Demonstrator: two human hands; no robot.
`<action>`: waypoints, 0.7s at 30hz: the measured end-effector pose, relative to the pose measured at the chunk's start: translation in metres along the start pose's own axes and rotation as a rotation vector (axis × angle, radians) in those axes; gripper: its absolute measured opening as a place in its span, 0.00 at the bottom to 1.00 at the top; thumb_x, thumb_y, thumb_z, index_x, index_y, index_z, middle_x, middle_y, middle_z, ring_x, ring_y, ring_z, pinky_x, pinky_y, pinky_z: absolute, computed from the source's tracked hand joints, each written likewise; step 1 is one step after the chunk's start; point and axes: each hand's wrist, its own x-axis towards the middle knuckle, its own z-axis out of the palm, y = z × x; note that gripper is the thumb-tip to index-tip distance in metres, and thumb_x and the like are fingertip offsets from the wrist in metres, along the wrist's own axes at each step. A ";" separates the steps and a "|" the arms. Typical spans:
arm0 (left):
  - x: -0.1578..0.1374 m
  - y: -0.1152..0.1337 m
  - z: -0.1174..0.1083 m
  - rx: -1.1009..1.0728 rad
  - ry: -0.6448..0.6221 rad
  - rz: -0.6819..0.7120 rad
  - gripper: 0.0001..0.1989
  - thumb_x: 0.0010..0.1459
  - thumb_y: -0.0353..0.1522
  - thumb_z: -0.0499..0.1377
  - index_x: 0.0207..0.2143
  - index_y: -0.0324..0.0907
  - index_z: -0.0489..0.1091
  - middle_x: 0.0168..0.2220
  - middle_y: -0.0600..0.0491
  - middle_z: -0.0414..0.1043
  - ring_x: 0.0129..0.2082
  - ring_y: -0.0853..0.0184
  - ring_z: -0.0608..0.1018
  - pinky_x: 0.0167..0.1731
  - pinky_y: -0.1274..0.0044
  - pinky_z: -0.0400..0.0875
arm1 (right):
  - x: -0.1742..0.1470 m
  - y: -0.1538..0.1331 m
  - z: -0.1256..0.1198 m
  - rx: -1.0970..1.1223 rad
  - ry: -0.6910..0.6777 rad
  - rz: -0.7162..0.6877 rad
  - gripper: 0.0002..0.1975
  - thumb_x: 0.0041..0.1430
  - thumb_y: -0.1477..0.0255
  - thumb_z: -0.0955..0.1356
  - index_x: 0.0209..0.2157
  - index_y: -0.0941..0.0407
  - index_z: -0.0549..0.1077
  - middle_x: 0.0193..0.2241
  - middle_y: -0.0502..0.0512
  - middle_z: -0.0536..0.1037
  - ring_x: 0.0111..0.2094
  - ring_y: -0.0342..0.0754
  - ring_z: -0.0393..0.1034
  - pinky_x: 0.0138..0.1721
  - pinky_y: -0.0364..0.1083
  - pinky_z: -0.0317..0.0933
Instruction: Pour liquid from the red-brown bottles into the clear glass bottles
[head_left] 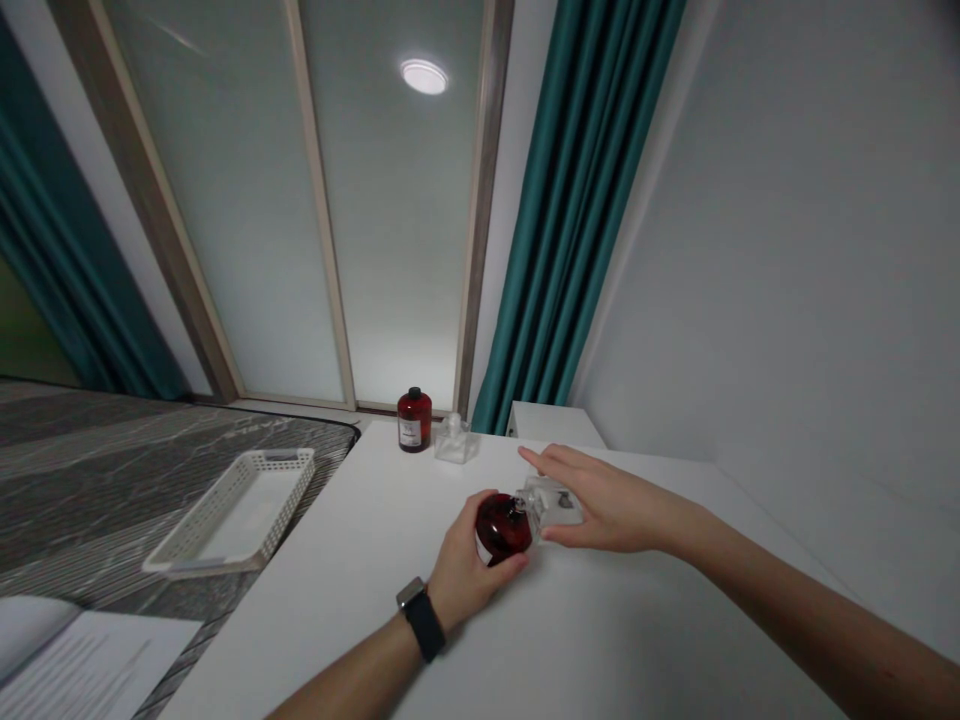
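Decent room's seen by the left edge of the white tabletop point(352, 560), glossy round dark-red bottle point(504, 530) gripped by the left hand point(460, 568), square clear-glass bottle point(561, 503) by the right hand point(616, 503).

Tabletop point(322, 570) is free leftward; 2 bottles point(414, 422) obstruct farther back.

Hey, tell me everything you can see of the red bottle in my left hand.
The red bottle is deep red and glossy with rounded shoulders, looking like tinted glass or plastic. Part of a white label shows low on its side. Your left hand grips its body over the white table; its base is hidden, so I can't tell whether it rests there. Its dark neck is right by the mouth of the clear bottle in your right hand; contact is unclear.
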 end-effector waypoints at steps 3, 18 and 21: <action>0.000 0.000 0.000 -0.005 -0.003 0.001 0.34 0.46 0.30 0.67 0.55 0.40 0.61 0.52 0.44 0.71 0.51 0.54 0.75 0.54 0.63 0.68 | 0.000 -0.001 -0.001 -0.001 -0.007 -0.001 0.44 0.55 0.62 0.71 0.69 0.53 0.50 0.55 0.63 0.68 0.56 0.59 0.64 0.59 0.57 0.58; -0.001 0.000 0.001 -0.029 -0.032 -0.014 0.33 0.47 0.30 0.67 0.55 0.40 0.59 0.51 0.45 0.70 0.50 0.55 0.74 0.53 0.64 0.67 | 0.002 0.001 -0.001 -0.019 -0.027 -0.005 0.45 0.55 0.61 0.71 0.69 0.56 0.50 0.55 0.64 0.68 0.56 0.58 0.64 0.59 0.56 0.58; 0.000 0.000 0.001 -0.036 -0.040 -0.013 0.33 0.47 0.31 0.67 0.55 0.41 0.59 0.51 0.45 0.70 0.50 0.55 0.74 0.53 0.64 0.67 | 0.002 0.000 -0.002 -0.019 -0.037 0.010 0.45 0.55 0.60 0.71 0.69 0.57 0.50 0.56 0.64 0.67 0.56 0.59 0.63 0.59 0.56 0.58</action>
